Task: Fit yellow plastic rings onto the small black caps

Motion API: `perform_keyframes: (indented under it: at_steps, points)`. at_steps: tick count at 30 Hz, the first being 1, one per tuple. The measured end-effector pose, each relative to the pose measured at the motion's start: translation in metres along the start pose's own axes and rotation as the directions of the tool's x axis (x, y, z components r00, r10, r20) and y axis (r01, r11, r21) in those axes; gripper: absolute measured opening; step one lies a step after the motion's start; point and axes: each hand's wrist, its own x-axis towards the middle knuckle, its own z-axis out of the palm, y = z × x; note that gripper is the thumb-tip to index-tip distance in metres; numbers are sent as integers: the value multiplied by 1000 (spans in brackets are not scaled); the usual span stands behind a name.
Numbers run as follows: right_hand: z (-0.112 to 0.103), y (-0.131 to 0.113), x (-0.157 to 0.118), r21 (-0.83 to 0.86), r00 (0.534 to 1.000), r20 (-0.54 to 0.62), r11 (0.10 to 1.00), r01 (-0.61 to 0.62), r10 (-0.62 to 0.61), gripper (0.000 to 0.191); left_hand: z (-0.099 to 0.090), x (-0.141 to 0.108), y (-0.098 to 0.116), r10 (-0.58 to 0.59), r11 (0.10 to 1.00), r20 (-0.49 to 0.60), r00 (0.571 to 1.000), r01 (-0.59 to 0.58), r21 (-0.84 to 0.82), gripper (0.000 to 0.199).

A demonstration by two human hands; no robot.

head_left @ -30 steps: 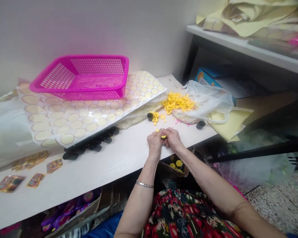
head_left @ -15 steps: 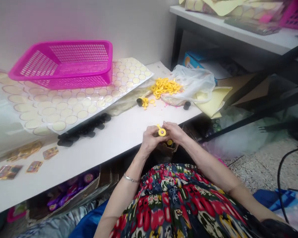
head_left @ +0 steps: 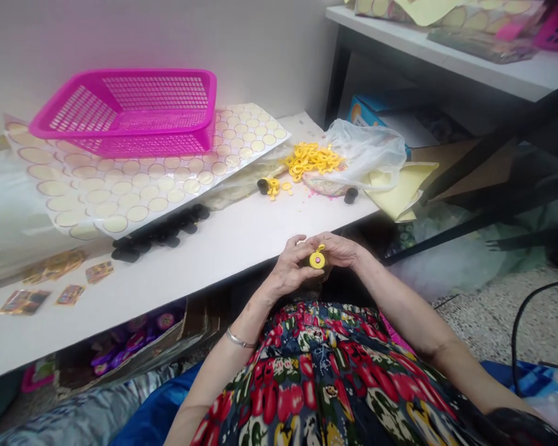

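Disc (head_left: 317, 260), yellow with a pink centre and a small tab, sits between the two hands, its face turned up toward the wearer. A second ago fingertips cover much of it over the counter (head_left: 232, 238); now the hands are in front of the counter's edge, nearer the patterned garment (head_left: 325, 365), and the face shows plainly. The tab, leaning up and left half a second ago, now leans up and right. For the work in hand, this seems to leave the face free to view while both hands attend to this one piece; what lies under it is hidden.

The left hand (head_left: 292, 267) comes in from the left, thumb low by the near rim, and looks clamped on the disc. The right hand (head_left: 343, 249) meets it from the other side, fingers bent close to the tab; whether they grip I cannot tell. The forearms spread back from the hands in a wide V. Beyond the hands lies a pile of yellow rings (head_left: 314, 159); to their left, a row of black pieces (head_left: 160, 232).
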Motion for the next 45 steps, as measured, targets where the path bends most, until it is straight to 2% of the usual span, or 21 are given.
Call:
perform_keyframes:
  at_steps: [6, 12, 21, 28, 32, 36, 39, 42, 45]
  points:
    - [1, -6, -11, -79, 999, 54, 997, 11, -7, 57, 6, 1, 3, 14, 1000, 45, 999, -16, 27, 43]
    - [-2, -11, -16, -114, 991, 117, 991, 77, -63, 47, 10, 5, 5, 46, 997, 87, 995, -51, 58, 34]
    - [-6, -4, -16, -163, 991, 31, 977, 135, -131, 43, 12, 7, 5, -3, 999, 57, 998, 1, 32, 26]
    - [3, -10, -20, -192, 990, 57, 972, 138, -129, 48, 11, 4, 2, 13, 997, 49, 999, -17, 74, 25]
    - [6, -11, -22, -216, 983, 69, 960, 179, -168, 57, 12, 2, 1, 75, 991, 13, 997, -76, 109, 30]
    - [8, -6, -24, -228, 975, 48, 948, 223, -218, 57, 12, 1, 0, 169, 953, 44, 985, -175, 246, 26]
    - [9, 0, -23, -245, 975, 22, 944, 221, -223, 54, 13, 0, -2, 203, 921, 73, 976, -216, 324, 20]
    - [10, 4, -20, -238, 974, -11, 947, 215, -224, 53, 14, -1, -4, 177, 925, 67, 982, -189, 329, 18]
    - [12, 4, -18, -262, 989, 0, 954, 146, -151, 55, 13, -6, 0, 150, 930, 36, 988, -154, 333, 17]
